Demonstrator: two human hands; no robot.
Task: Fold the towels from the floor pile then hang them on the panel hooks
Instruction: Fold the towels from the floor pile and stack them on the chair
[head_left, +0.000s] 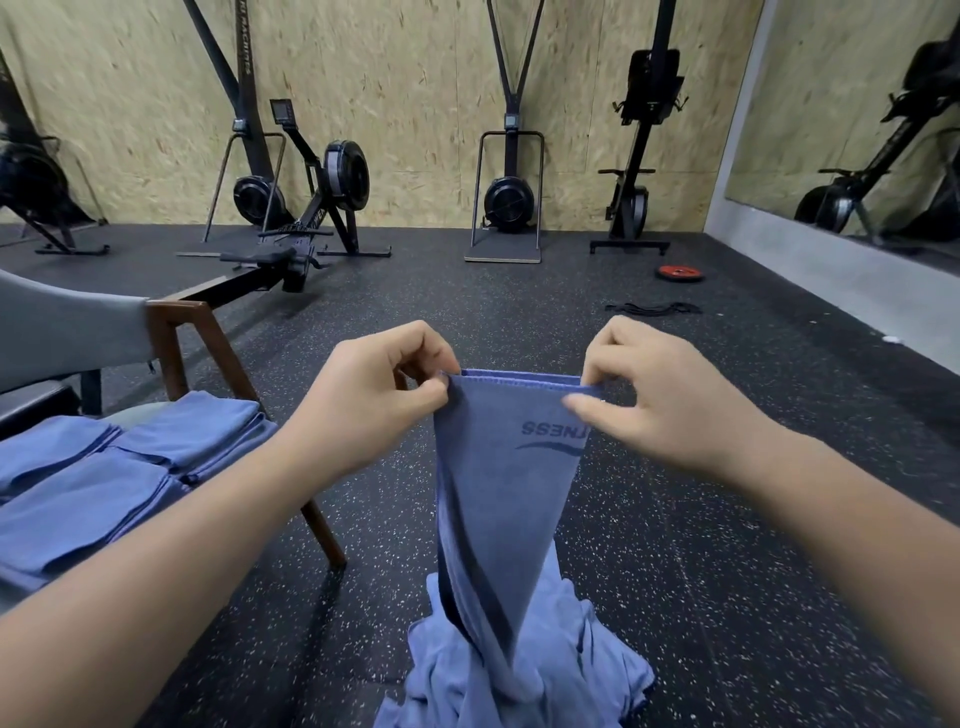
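Speckled floor (727, 467) all round. Rowing machine (311, 218) at 11. Chair (176, 338) at 9 w/ folded towels (104, 483) on seat. Red plate (679, 272) at 1. Towel (509, 493) hangs at centre, bottom end in floor pile (571, 670) at 6. L hand (374, 400) & R hand (660, 400) each pinch a top corner, thumb vs forefinger.

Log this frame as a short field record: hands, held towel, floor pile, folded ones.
held towel: blue, hangs between both hands, lower end in floor pile
left hand: pinches its top left corner
right hand: pinches its top right corner
floor pile: crumpled blue towels
folded towels: stacked on chair, at left
panel hooks: not in view
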